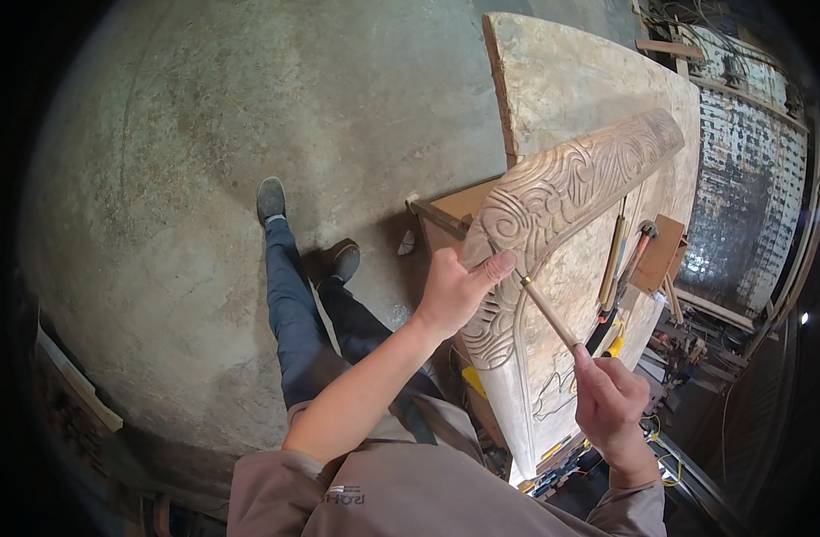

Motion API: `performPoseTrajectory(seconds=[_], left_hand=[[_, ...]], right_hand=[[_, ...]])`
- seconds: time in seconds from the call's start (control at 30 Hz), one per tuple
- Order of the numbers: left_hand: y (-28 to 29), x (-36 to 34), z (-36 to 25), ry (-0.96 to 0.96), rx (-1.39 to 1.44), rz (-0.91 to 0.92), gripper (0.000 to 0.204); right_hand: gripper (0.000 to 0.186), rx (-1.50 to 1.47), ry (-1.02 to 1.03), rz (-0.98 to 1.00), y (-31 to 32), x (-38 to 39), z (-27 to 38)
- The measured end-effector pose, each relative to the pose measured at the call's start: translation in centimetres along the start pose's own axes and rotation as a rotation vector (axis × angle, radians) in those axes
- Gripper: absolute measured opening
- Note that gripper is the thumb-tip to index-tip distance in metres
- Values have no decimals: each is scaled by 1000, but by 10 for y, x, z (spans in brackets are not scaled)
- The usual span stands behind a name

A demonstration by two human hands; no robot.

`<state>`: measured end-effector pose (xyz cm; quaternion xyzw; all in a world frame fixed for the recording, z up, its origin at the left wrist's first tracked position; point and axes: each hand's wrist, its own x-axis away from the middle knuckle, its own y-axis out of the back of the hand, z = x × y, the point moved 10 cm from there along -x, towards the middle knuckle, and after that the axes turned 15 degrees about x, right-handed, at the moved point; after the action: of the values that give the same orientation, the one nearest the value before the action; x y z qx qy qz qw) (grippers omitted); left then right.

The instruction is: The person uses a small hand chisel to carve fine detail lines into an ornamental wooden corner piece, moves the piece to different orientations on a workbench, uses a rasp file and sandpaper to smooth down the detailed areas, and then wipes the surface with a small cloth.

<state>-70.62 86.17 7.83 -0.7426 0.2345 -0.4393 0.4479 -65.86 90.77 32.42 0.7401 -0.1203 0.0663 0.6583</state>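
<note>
A long, bent piece of wood (567, 183), carved with swirling grooves, lies across the worktable, its plain tapered end toward me. My left hand (464, 291) is closed over its left edge near the bend, the thumb against the thin metal blade of a carving chisel. The other fingers are partly hidden. The chisel's wooden handle (551, 313) slants down to my right hand (611, 401), whose fingers are wrapped round its end. The blade's tip meets the carved surface just beyond my left thumb.
Right of the carving, several wooden-handled tools (614, 259) and a hammer (647, 234) lie on the pale wooden tabletop (571, 80). A small brown wooden box (665, 255) is beside them. Cluttered scraps (687, 349) fill the far right. Concrete floor (186, 179) stretches to the left.
</note>
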Motion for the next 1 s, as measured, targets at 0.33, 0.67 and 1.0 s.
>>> performPoseTrajectory(seconds=[0.33, 0.67, 1.0], left_hand=[[2, 0, -1, -14, -16, -47, 44], [-7, 1, -1, 54, 133, 55, 43], [2, 2, 0, -12, -35, -17, 42]], right_hand=[[49, 33, 46, -17, 1, -3, -2], [51, 58, 60, 66, 11, -7, 5], [50, 51, 82, 27, 1, -6, -3]])
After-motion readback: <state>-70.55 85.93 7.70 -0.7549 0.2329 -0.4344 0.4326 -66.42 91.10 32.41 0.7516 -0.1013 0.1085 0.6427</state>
